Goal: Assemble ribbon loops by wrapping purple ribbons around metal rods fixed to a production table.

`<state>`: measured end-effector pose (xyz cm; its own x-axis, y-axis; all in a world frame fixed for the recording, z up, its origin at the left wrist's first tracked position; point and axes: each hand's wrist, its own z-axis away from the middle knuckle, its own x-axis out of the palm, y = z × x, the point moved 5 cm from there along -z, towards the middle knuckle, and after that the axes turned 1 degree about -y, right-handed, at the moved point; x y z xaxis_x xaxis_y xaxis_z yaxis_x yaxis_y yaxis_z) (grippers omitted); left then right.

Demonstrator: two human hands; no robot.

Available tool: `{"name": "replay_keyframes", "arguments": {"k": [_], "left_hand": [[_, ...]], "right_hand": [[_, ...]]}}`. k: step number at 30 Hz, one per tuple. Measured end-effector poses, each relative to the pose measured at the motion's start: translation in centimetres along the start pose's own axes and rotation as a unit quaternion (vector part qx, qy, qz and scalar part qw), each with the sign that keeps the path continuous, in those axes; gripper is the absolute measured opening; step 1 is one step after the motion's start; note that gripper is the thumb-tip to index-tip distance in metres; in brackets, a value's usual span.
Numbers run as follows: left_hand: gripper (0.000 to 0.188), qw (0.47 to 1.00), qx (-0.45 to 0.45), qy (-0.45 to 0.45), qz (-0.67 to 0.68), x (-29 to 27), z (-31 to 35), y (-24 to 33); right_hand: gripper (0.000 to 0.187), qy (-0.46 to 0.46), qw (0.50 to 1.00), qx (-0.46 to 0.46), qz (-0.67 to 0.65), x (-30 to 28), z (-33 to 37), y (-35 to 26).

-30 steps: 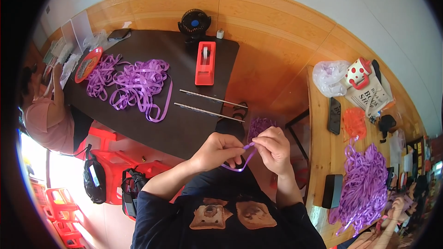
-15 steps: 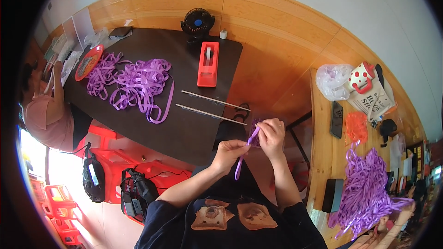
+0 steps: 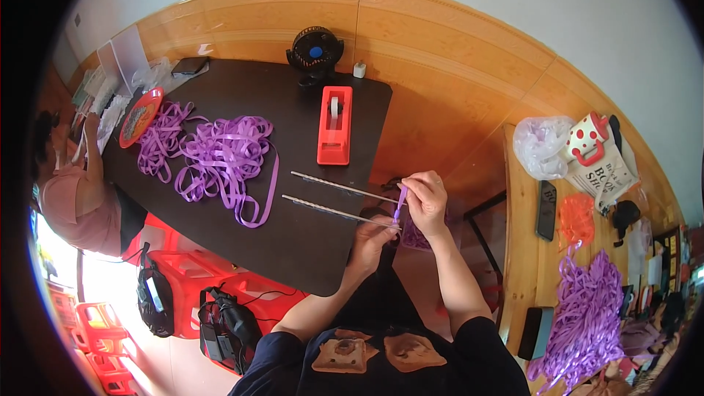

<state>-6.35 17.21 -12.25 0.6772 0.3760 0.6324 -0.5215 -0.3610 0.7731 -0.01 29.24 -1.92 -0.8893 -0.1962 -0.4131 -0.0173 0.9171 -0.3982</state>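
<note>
The person's right hand [image 3: 427, 196] pinches the top end of a short purple ribbon strip [image 3: 400, 205] between fingertips, holding it upright, while the left hand [image 3: 375, 238] is closed around the strip's lower end just below, so the piece hangs taut between the two and can be worked over the near corner of the dark tabletop [image 3: 308, 249]. Right beside the left hand lie two thin metal rods [image 3: 334, 199], set parallel and within easy reach. Beyond the hands stands a red tape dispenser [image 3: 335, 125], with a small black fan [image 3: 315, 50] further off. Well to the left of the hands, a loose heap of purple ribbon [image 3: 220, 158] is spread out, probably as stock to draw from.
</note>
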Motion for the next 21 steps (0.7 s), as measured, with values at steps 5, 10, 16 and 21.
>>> {"name": "replay_keyframes", "arguments": {"k": [5, 10, 16, 21], "left_hand": [[0.016, 0.994, 0.004, 0.106, 0.036, -2.0, -0.7, -1.0], [0.017, 0.984, 0.061, 0.168, 0.007, -2.5, -0.6, -0.6], [0.013, 0.992, 0.000, 0.124, 0.019, -1.7, 0.8, -0.5], [0.014, 0.987, -0.084, 0.136, -0.013, -1.2, 5.5, -1.0]], "right_hand": [[0.016, -0.015, 0.998, 0.023, -0.060, 2.9, 0.0, 1.7], [0.014, -0.032, 0.993, 0.060, -0.096, 5.3, 1.8, 2.1], [0.011, -0.038, 0.979, 0.148, -0.133, 6.5, 5.6, 1.5], [0.011, -0.055, 0.944, 0.267, -0.188, 6.3, 9.4, 0.5]]}}
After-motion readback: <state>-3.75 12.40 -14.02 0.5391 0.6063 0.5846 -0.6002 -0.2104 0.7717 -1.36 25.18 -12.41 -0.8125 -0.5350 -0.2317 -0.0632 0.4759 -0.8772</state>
